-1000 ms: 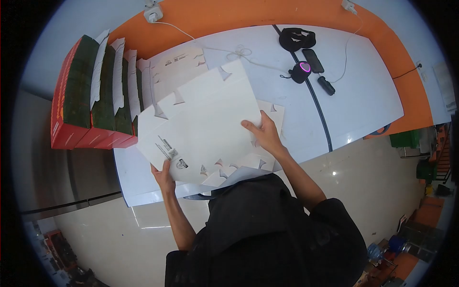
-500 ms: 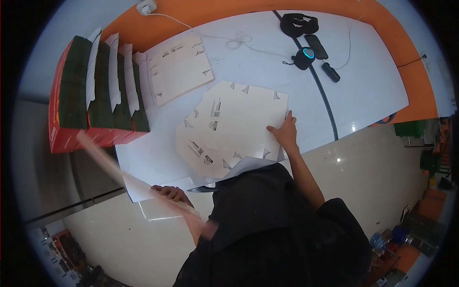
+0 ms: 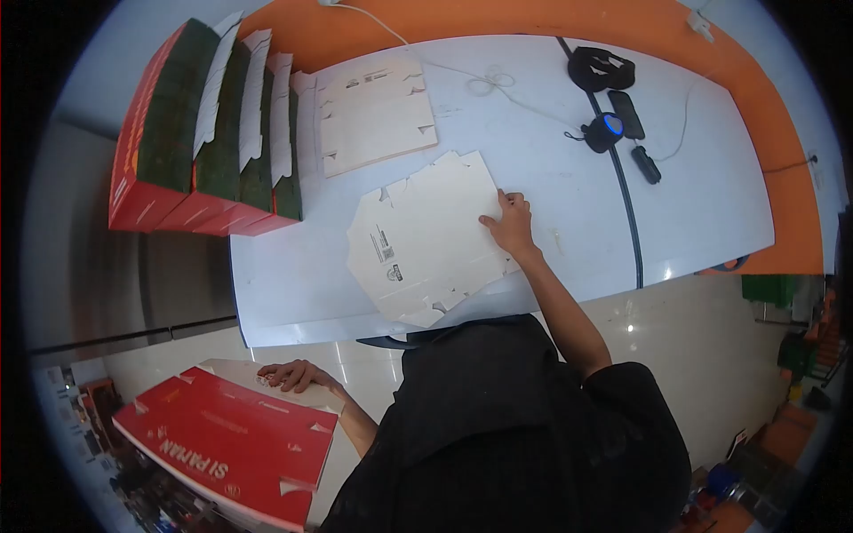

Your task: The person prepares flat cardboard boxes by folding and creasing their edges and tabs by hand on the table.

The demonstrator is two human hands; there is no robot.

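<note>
A flat, die-cut cardboard box blank (image 3: 426, 235), pale side up with small black print, lies on the white table in front of me. My right hand (image 3: 514, 224) grips its right edge, thumb on top and fingers around the border. Off the table's near left edge, my left hand (image 3: 298, 375) holds a red printed box blank (image 3: 231, 435) by its upper side. White lettering shows on its red face, and it looks several layers thick along the lower edge. Part of my left hand's grip is hidden behind the blank.
Several red and green folded boxes (image 3: 200, 133) stand in a row at the back left. Beside them lies a stack of pale blanks (image 3: 373, 115). A round black device (image 3: 604, 131), a phone (image 3: 625, 115), a black strap (image 3: 601, 68) and cables are at the right.
My left hand's blank was blurred and edge-on; now its red face shows, lower left. The fanned blanks on the table now lie mostly as one, turned slightly, with my right hand still at the edge.
</note>
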